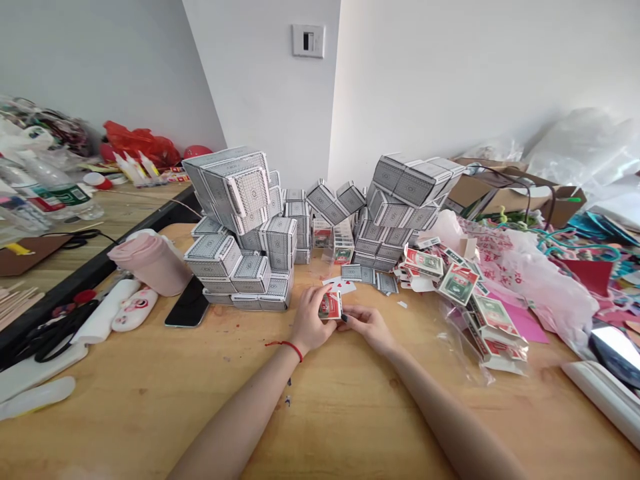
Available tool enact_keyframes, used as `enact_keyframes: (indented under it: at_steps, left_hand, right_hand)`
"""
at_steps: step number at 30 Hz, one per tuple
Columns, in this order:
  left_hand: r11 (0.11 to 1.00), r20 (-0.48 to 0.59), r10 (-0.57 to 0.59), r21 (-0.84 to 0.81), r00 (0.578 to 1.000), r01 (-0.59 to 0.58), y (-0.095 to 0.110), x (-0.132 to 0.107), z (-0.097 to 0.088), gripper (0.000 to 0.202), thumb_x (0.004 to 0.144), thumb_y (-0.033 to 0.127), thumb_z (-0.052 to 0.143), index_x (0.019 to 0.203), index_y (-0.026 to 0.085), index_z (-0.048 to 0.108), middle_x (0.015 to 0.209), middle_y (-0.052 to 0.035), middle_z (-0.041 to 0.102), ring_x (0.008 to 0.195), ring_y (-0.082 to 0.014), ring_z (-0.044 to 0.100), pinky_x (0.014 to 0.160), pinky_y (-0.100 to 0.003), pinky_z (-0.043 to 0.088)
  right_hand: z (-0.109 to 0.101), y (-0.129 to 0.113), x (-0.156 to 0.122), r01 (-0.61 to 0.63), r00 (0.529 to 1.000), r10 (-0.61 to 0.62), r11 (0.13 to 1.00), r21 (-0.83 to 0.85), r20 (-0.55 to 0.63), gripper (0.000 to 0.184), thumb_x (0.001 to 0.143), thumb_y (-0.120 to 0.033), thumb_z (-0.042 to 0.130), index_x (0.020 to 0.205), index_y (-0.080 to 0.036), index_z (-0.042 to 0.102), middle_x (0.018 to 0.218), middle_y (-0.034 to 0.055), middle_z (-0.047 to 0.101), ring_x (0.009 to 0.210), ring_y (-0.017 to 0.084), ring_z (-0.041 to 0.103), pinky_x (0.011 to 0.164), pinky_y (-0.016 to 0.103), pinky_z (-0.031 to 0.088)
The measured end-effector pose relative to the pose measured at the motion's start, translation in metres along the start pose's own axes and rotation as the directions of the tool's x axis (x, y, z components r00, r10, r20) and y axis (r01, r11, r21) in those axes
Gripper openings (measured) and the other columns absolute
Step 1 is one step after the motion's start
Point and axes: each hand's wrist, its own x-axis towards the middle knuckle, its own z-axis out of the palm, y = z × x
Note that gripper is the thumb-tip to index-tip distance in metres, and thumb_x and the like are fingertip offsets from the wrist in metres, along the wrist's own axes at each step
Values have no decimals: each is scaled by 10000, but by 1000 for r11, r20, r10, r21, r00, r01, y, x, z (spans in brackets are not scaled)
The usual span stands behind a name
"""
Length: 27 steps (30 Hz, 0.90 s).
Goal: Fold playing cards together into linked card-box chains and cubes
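Observation:
Both my hands meet at the middle of the wooden table (150, 400). My left hand (311, 324), with a red string on its wrist, is closed round a small red and white card box (331, 305). My right hand (366, 324) pinches the same box from the right. Just beyond the box lie loose playing cards (341, 285), face up, and a few grey-backed cards (361, 273). Piles of small grey patterned boxes rise behind: one pile on the left (245, 233), another on the right (400, 207).
Flat red and green card boxes (465, 283) spill from clear plastic at the right. A black phone (189, 303), a pink cup (150, 261), a white case and scissors (50, 333) lie at the left. Bottles, bags and a cardboard box crowd the edges.

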Motion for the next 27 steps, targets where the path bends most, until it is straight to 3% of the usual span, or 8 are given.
enact_keyframes:
  at_steps: [3, 6, 8, 12, 15, 19, 24, 27]
  left_hand:
    - [998, -2, 7, 55, 1000, -7, -2, 0, 1, 634, 610, 86, 577, 1213, 220, 436, 1118, -74, 483, 1067, -254, 454, 933, -411, 390]
    - [993, -29, 3, 116, 1000, 0, -7, 1, 3, 601, 602, 82, 572, 1178, 221, 469, 1119, -71, 482, 1072, -257, 455, 937, -412, 389]
    - [990, -49, -8, 143, 999, 15, -9, 1, 4, 594, 592, 77, 571, 1161, 223, 481, 1104, -65, 485, 1063, -256, 459, 936, -411, 390]
    - [986, -56, -25, 161, 998, 34, -11, 2, 5, 575, 575, 67, 576, 1125, 215, 498, 1071, -58, 489, 1036, -244, 465, 925, -394, 402]
    - [988, -57, -32, 152, 998, 40, -10, 3, 5, 558, 575, 72, 586, 1109, 211, 505, 1056, -53, 493, 1024, -236, 470, 920, -383, 408]
    - [992, -63, -52, 112, 997, 59, -11, 3, 5, 528, 577, 92, 608, 1081, 219, 517, 1038, -45, 502, 1011, -233, 486, 906, -384, 416]
    - [989, -69, -116, 83, 991, 121, -10, 3, 6, 488, 563, 116, 641, 1026, 219, 526, 999, -36, 524, 983, -229, 504, 878, -374, 422]
    - [984, -62, -143, 95, 988, 148, -10, 3, 6, 444, 562, 151, 659, 984, 209, 532, 965, -36, 532, 954, -231, 514, 848, -371, 427]
  right_hand:
    - [5, 7, -1, 40, 996, -47, 995, -91, -71, 456, 744, -436, 593, 1133, -200, 610, 985, 70, 698, 821, 227, 655, 725, 365, 518]
    - [9, 15, -3, 77, 964, -165, 924, -375, -210, 346, 768, -379, 558, 1053, -208, 652, 891, 60, 712, 711, 203, 651, 654, 321, 505]
    - [10, 18, -4, 70, 920, -289, 787, -612, -266, 245, 778, -340, 538, 910, -206, 695, 732, 52, 704, 586, 177, 616, 583, 288, 469]
    - [12, 20, -4, 43, 879, -443, 446, -894, -179, 214, 806, -260, 478, 757, -198, 677, 603, 51, 657, 519, 152, 566, 529, 252, 385]
    - [16, 20, -4, 43, 857, -504, 275, -960, -106, 204, 805, -201, 456, 702, -176, 630, 575, 52, 636, 507, 144, 561, 512, 238, 347]
    - [19, 19, -2, 57, 809, -587, 145, -988, -39, 203, 797, -166, 447, 629, -179, 561, 518, 25, 600, 474, 121, 545, 493, 221, 319]
    - [18, 20, 0, 63, 716, -698, 81, -995, -11, 213, 791, -170, 450, 588, -184, 512, 466, -14, 561, 418, 95, 509, 460, 204, 301]
    - [16, 22, 1, 54, 694, -720, 88, -995, -26, 209, 791, -186, 456, 589, -184, 508, 444, -27, 539, 401, 92, 505, 454, 198, 311]
